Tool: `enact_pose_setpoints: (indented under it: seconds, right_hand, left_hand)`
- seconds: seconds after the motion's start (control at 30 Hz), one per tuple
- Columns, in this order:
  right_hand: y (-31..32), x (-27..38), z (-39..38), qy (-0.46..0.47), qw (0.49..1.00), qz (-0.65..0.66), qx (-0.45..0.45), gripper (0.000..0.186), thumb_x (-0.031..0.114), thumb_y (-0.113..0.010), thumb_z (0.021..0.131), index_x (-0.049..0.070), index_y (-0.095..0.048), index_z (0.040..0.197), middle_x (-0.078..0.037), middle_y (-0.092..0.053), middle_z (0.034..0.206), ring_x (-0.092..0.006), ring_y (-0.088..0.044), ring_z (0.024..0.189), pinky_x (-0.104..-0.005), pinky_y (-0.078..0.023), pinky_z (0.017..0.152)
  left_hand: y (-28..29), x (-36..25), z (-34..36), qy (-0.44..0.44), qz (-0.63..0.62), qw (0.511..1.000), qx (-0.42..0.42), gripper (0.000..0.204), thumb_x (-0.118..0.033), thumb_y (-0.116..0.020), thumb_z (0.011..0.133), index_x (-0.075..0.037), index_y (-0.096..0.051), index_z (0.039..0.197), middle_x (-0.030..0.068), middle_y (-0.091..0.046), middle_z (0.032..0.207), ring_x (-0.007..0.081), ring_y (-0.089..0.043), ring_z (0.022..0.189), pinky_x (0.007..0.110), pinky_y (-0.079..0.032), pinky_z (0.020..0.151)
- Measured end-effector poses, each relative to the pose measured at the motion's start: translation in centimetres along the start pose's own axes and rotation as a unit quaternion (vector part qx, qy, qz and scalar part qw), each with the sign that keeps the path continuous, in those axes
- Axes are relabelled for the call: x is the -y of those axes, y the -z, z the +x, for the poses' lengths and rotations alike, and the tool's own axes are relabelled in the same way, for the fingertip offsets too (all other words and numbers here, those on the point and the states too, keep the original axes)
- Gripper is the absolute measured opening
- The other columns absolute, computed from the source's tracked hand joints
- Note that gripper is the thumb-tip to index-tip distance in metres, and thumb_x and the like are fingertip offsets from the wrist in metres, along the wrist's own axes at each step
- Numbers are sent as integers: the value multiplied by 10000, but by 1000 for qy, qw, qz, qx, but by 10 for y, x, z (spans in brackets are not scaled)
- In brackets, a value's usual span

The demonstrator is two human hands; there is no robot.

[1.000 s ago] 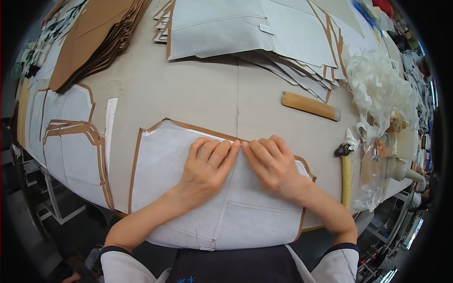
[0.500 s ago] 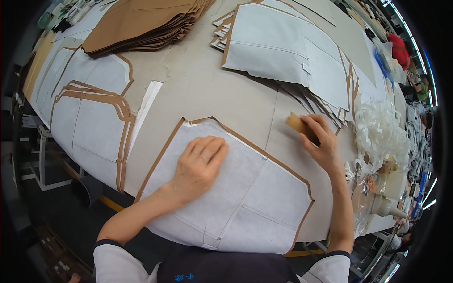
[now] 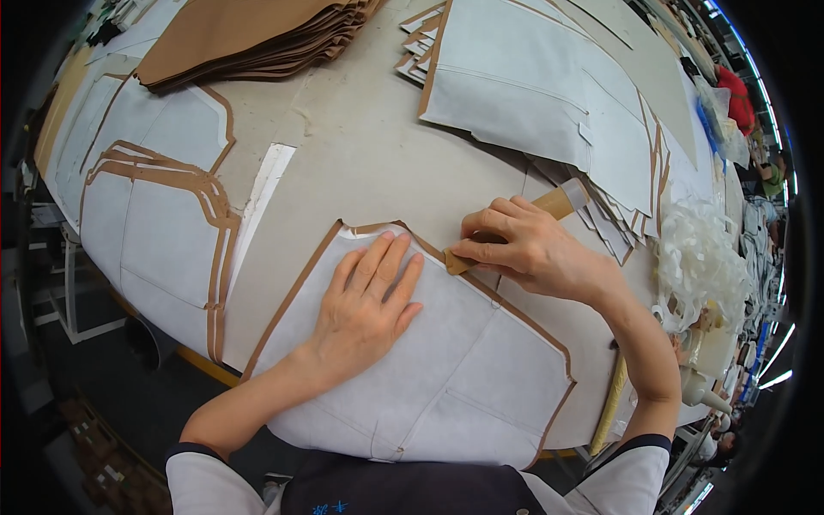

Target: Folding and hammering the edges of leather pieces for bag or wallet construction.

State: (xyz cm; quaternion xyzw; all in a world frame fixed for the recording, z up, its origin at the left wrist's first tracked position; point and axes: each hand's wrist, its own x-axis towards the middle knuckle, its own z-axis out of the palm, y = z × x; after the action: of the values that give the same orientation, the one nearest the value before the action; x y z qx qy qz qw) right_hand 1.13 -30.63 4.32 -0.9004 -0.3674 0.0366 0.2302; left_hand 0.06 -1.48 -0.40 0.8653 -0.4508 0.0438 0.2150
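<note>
A white-backed panel with brown edges lies in front of me, with thin seam lines across it. Flat on its upper left part, my left hand has its fingers spread. My right hand is closed round a tan, stick-like tool. The tool's low end touches the panel's upper brown edge, right of my left fingertips; its other end, pale grey at the tip, sticks out beyond my hand. My fingers hide the tool's middle.
Brown sheets are stacked at the far left, above more white panels with brown edges. Another stack of such panels lies far right. Tangled clear plastic strips and a yellowish rod are at the right.
My right hand has moved left with the tool, bringing its end onto the panel's edge. My left hand's fingers have spread out flat. The yellowish rod has come into view.
</note>
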Motion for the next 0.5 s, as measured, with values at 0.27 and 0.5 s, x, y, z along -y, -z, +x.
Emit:
enact_pose_setpoints:
  seconds: [0.27, 0.5]
  right_hand:
    - [1, -8, 16, 43, 999, -1, 25, 364, 49, -691, 806, 51, -744, 1167, -58, -648, 1159, -247, -591, 1084, -376, -469, 936]
    - [0, -17, 35, 78, 997, -1, 21, 370, 40, -690, 804, 42, -738, 1171, -60, -646, 1157, -250, -586, 1095, -382, -463, 956]
  left_hand:
    - [2, 0, 1, 8, -14, 1000, 12, 593, -257, -762, 894, 27, -639, 1401, 235, -553, 1527, 370, -509, 1444, 505, -402, 1141]
    - [0, 1, 1, 17, -5, 1000, 15, 663, -272, -757, 888, 70, -590, 1431, 236, -546, 1529, 362, -511, 1442, 497, -410, 1131]
